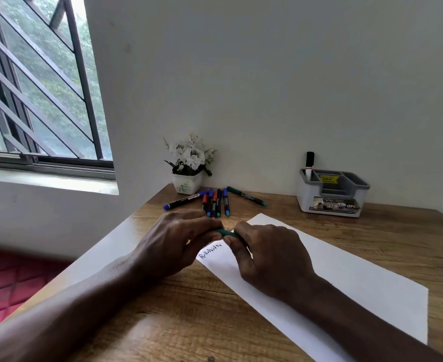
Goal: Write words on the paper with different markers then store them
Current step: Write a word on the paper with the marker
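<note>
Head view first. The left hand [181, 239] and the right hand [264, 254] meet knuckle to knuckle over the far left corner of the paper [345, 278]. Both are curled tight on one green marker [225, 233], one hand to each end, so only a short stretch of barrel shows between the fingers.

This is the relation I'm watching: the marker's long axis runs side to side across that corner, level with the table [189, 309], and neither tip points down at the sheet. I can't tell which hand has the cap end. With a grip like this I'd call it a cap coming off or going on, most likely off.

One word [211, 250] is down already, in dark ink, on that same corner right under the hands. The rest of the paper runs off bare to the right, so there's plenty of writing left.

Beyond the paper's far left corner, the loose markers [212, 202] lie fanned out, with a second green marker [246, 196] just to their right. The organiser [332, 192] sits past the paper's far edge, towards the right, with one black-capped marker [309, 163] standing in it. When storing comes, I'd send the right hand there, since it's the nearer one. A flower pot [189, 163] stands behind the fan of markers.
</note>
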